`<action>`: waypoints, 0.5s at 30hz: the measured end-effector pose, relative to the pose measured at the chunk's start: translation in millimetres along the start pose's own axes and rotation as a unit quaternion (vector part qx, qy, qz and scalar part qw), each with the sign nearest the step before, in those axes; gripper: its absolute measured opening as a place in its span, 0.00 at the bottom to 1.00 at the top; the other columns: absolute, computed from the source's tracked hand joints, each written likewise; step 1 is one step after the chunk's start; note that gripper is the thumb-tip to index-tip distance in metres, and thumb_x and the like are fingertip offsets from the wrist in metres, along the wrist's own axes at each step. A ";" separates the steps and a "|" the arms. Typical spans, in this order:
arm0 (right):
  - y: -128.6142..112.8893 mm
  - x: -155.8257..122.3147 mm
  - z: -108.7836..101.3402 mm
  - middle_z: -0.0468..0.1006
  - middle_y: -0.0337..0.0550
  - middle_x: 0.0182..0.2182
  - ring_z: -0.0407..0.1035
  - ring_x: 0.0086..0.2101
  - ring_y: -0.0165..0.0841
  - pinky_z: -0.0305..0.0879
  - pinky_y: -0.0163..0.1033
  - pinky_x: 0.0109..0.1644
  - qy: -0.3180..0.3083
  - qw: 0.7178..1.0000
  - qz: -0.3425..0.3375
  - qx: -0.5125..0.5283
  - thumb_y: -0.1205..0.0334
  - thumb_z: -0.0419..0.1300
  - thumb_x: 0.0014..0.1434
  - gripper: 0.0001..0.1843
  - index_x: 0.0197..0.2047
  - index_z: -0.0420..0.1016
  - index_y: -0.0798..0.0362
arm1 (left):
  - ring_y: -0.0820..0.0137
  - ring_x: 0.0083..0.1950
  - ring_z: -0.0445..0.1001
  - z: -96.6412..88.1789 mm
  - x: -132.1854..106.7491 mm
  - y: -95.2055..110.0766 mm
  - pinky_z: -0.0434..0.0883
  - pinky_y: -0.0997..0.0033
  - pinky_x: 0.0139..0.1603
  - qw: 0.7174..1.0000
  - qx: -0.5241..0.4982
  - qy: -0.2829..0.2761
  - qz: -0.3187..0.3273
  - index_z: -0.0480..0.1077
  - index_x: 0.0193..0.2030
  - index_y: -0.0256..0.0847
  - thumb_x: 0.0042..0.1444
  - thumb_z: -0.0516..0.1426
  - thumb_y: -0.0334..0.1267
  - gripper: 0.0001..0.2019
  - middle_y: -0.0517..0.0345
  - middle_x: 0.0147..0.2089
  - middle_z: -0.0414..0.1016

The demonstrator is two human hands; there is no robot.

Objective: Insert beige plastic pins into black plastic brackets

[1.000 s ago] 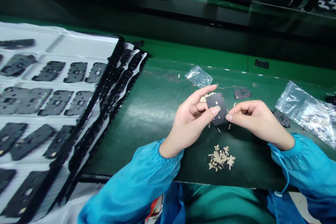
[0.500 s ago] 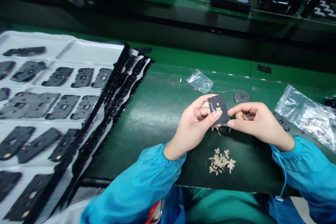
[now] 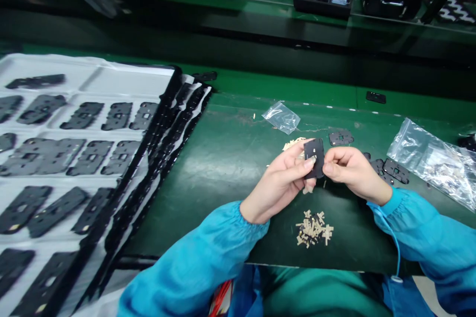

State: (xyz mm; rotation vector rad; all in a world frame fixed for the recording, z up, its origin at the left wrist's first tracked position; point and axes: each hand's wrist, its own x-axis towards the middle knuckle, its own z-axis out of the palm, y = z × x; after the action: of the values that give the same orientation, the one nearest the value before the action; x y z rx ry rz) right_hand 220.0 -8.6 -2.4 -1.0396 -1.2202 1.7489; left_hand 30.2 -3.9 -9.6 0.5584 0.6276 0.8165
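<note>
- Green desk point(image 3: 223, 173) fills the middle of the view, with black parts trays point(image 3: 323, 2) on a green ledge beyond it.
- Left of the work area, a white plastic tray point(image 3: 92, 79) holds rows of dark plates, and more dark plates lie stacked along its right edge.
- Black rectangular plate point(image 3: 314, 158) is held up in the air, just in front of the person and above a loose pile of tan cross-shaped pieces point(image 3: 314, 229).
- Left hand point(image 3: 277, 183) and right hand point(image 3: 353, 172) are close together and clamped on the plate from either side, the left thumb on its lower left and the right fingertips at its right edge.
- Neither hand is clearly nearer; the plate sits about midway between them, and the left thumb covers more of its face.
- Its long axis runs almost straight up and down in the view, tipped very slightly, with one short end pointing toward the far edge of the desk.
- Its exact tilt toward the person is hard to tell.
- Nearby on the desk lie a small clear bag point(image 3: 280, 117), a spare dark plate point(image 3: 341, 137), and a larger clear bag point(image 3: 427, 158).
</note>
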 end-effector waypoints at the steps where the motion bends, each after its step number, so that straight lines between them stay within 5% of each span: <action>1: 1.9 1.1 0.8 0.68 0.32 0.19 0.57 0.21 0.25 0.58 0.33 0.27 0.008 1.000 -0.017 -0.009 0.47 0.75 0.51 0.21 0.27 0.75 0.54 | 0.80 0.23 0.73 -0.4 2.0 -1.5 0.71 0.84 0.25 0.999 -0.029 0.002 -0.017 0.75 0.52 0.40 0.54 0.71 0.35 0.19 0.63 0.28 0.75; 6: -3.5 0.1 6.1 0.72 0.37 0.24 0.61 0.26 0.28 0.61 0.36 0.31 0.093 0.986 -0.083 -0.115 0.43 0.68 0.59 0.22 0.28 0.76 0.54 | 0.83 0.25 0.72 -2.3 9.1 -3.4 0.72 0.86 0.27 0.998 -0.053 0.016 -0.015 0.76 0.47 0.37 0.55 0.69 0.32 0.13 0.60 0.36 0.75; 15: -11.2 -8.8 8.1 0.71 0.39 0.24 0.62 0.27 0.30 0.61 0.36 0.32 0.065 0.978 -0.067 -0.185 0.45 0.61 0.65 0.22 0.27 0.74 0.53 | 0.80 0.26 0.73 -1.0 5.8 2.0 0.73 0.86 0.27 0.999 -0.014 0.035 0.002 0.74 0.53 0.39 0.55 0.70 0.32 0.19 0.60 0.36 0.74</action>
State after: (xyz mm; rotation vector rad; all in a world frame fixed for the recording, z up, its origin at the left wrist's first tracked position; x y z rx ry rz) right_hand 217.4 -16.3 11.7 -1.2296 -1.5292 1.3583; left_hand 31.5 2.1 -10.7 0.5080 0.6777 0.8508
